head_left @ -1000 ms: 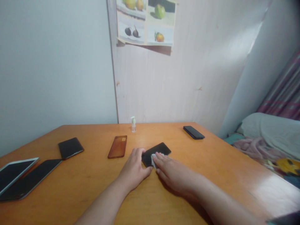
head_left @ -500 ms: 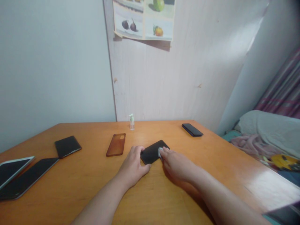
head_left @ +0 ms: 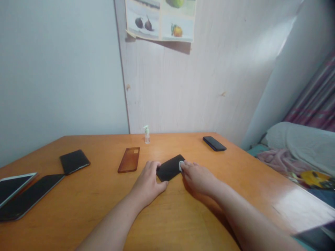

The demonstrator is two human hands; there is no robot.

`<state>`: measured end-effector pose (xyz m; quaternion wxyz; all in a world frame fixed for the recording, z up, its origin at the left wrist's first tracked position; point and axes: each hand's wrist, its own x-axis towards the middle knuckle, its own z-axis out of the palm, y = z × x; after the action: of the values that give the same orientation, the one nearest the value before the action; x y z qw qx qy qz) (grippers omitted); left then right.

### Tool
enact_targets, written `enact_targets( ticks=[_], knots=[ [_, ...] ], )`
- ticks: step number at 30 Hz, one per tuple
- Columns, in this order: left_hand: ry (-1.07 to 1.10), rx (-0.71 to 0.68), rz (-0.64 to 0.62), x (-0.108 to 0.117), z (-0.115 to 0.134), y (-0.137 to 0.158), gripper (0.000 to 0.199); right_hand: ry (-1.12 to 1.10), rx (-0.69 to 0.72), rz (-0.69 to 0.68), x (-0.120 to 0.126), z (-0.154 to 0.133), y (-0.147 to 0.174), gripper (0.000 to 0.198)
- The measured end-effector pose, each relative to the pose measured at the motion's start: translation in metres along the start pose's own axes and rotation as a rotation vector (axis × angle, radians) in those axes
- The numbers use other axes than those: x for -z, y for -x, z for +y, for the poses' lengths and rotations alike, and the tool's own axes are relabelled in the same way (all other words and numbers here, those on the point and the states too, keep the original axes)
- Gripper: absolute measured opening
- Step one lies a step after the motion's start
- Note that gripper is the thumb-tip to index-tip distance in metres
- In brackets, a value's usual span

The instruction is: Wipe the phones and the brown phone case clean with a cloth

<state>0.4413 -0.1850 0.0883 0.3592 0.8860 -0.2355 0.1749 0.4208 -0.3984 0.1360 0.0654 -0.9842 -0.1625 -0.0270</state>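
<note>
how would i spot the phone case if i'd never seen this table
On the wooden table, look just past the left hand and to its left, nearer than the pump bottle. There lies the phone case: a brown, hollow shell with a corner camera cutout, unlike the black phone the hand is holding.

**Pale Light, Hazy View**

Looked fairly bright yet washed out. Seemed lit from the right, with white glare on the table (head_left: 167,219) at far right and a sheen high on the wall (head_left: 178,94). Showed soft shadows under the right hand (head_left: 197,177) and the picture sheet (head_left: 160,22). Stretched wide at the sides, darkened top right, softened in fine detail.
</note>
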Motion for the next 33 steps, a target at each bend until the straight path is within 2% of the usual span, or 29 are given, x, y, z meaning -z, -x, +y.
enact_targets(
  ticks=[2,7,9,12,14,16,19,21,23,26,28,29,33],
  knots=[
    [-0.004,-0.001,-0.001,0.000,-0.001,0.000,0.044,0.005,-0.007,0.008,0.000,0.000,0.000,0.044],
    [-0.003,0.003,-0.001,-0.001,-0.003,0.001,0.043,-0.157,0.351,-0.061,-0.002,-0.018,0.010,0.054],
    [-0.009,0.005,-0.004,-0.001,-0.002,0.001,0.043,-0.147,0.306,-0.060,-0.003,-0.014,0.006,0.055],
    [-0.011,-0.005,-0.008,0.000,-0.001,0.000,0.045,-0.038,0.046,-0.005,-0.004,0.003,-0.007,0.050],
    [-0.009,-0.005,-0.001,0.000,-0.001,0.000,0.046,-0.002,-0.049,0.027,-0.005,0.008,-0.012,0.050],
    [-0.007,-0.005,0.005,-0.001,-0.002,0.001,0.046,-0.035,0.018,0.018,-0.005,0.001,-0.009,0.052],
    [0.013,-0.010,0.014,-0.002,-0.004,0.002,0.045,-0.148,0.271,-0.049,-0.004,-0.016,-0.002,0.052],
    [0.016,-0.015,0.018,-0.003,-0.005,0.002,0.044,-0.185,0.343,-0.074,-0.005,-0.019,-0.002,0.051],
    [-0.003,-0.014,0.015,-0.003,-0.004,0.002,0.045,-0.163,0.248,-0.049,-0.007,-0.010,-0.009,0.052],
    [-0.023,-0.007,0.005,-0.003,-0.003,0.001,0.049,-0.099,-0.025,0.010,-0.011,0.009,-0.023,0.054],
    [-0.017,-0.006,0.011,-0.003,-0.002,0.001,0.050,-0.077,-0.093,0.026,-0.013,0.014,-0.027,0.054],
    [-0.013,-0.007,0.020,-0.003,-0.001,0.002,0.050,-0.080,-0.063,0.026,-0.014,0.013,-0.026,0.054],
    [0.001,-0.026,0.045,-0.003,0.000,0.002,0.049,-0.155,0.219,0.001,-0.014,0.000,-0.021,0.052]
  ],
)
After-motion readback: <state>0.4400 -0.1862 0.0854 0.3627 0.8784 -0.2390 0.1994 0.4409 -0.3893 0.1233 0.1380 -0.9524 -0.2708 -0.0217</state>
